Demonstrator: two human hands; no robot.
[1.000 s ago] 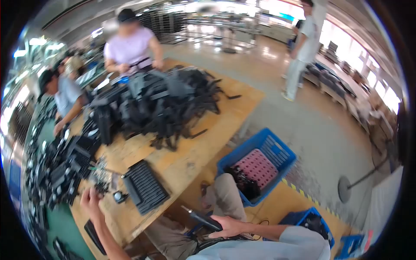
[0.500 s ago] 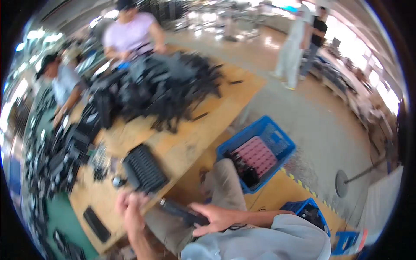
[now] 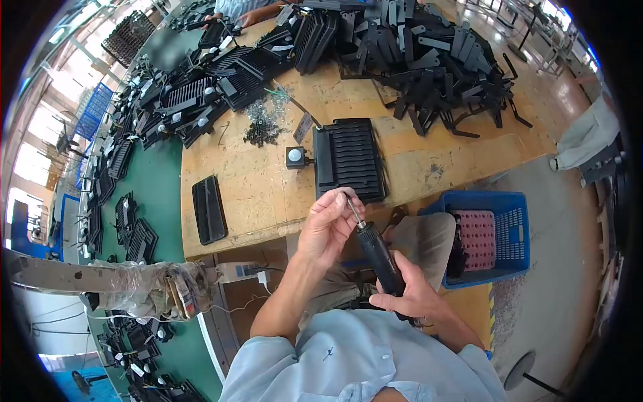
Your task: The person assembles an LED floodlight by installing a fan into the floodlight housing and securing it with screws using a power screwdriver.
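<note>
My right hand (image 3: 414, 293) is wrapped round a black electric screwdriver (image 3: 380, 258), which tilts up and to the left. The fingers of my left hand (image 3: 328, 226) pinch the thin metal bit (image 3: 355, 213) near its tip; whether a small part is also between them cannot be made out. Just beyond my left fingertips lies a black ribbed floodlight housing (image 3: 349, 159) on the wooden table. A small sensor box with a white dome (image 3: 295, 157) sticks out from its left side.
Loose screws (image 3: 262, 122) lie in a heap behind the sensor. A black tray-like part (image 3: 209, 210) rests at left. Black brackets (image 3: 429, 60) pile up at the back of the table (image 3: 268, 194). A blue crate (image 3: 512, 231) stands at right; floodlights (image 3: 194, 94) line the green surface.
My view has swung toward the table. My left hand, formerly apart from the screwdriver near the table edge, now meets the bit's tip. The right hand still grips the screwdriver.
</note>
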